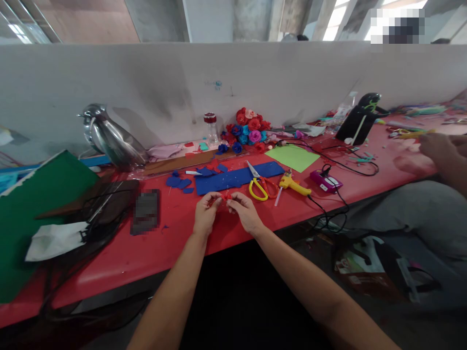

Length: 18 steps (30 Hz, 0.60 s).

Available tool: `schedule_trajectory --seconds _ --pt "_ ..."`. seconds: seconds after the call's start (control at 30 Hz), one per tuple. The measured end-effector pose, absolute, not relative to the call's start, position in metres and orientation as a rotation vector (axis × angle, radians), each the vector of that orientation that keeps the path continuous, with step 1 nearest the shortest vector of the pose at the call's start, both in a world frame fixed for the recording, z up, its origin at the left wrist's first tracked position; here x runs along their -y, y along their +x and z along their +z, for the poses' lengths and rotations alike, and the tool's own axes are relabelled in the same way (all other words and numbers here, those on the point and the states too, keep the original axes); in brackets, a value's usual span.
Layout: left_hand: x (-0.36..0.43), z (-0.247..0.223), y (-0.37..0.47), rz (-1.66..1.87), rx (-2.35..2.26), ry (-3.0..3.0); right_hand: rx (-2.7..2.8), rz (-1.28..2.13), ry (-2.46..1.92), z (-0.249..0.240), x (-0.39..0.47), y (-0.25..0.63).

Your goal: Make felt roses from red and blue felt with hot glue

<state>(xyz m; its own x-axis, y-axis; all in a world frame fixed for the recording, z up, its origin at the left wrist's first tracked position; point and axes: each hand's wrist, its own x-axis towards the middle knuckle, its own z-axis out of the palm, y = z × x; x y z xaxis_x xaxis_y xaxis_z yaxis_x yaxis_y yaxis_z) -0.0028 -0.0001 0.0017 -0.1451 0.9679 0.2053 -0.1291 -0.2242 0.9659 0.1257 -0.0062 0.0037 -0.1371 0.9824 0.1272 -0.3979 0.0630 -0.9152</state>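
Observation:
Between my fingertips, above the front of the red table (175, 265), is a small red paper flower (226, 196). My left hand (207, 210) pinches it from the left, and my right hand (245, 210) pinches its other side. Just beyond my hands lies a blue paper strip (219, 182). Scissors (260, 187) with yellow and red handles rest partly over that strip. A yellow hot glue gun (295, 184) lies farther right. Cut blue paper pieces (178, 182) are scattered to the left of the strip.
Finished paper flowers (251, 125) are heaped against the partition (164, 87). A steel jug (115, 141), a phone (145, 211) and a black bag (109, 204) stand or lie left. Right are green paper (294, 158), a purple power socket (326, 182), cords and a co-worker's hand (438, 146).

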Motion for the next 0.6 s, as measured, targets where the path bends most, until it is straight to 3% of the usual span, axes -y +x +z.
schedule_trajectory --seconds 0.6 --pt "0.0082 0.0099 0.0008 1.366 -0.85 1.082 0.937 1.517 -0.706 -0.0009 0.0016 0.1304"
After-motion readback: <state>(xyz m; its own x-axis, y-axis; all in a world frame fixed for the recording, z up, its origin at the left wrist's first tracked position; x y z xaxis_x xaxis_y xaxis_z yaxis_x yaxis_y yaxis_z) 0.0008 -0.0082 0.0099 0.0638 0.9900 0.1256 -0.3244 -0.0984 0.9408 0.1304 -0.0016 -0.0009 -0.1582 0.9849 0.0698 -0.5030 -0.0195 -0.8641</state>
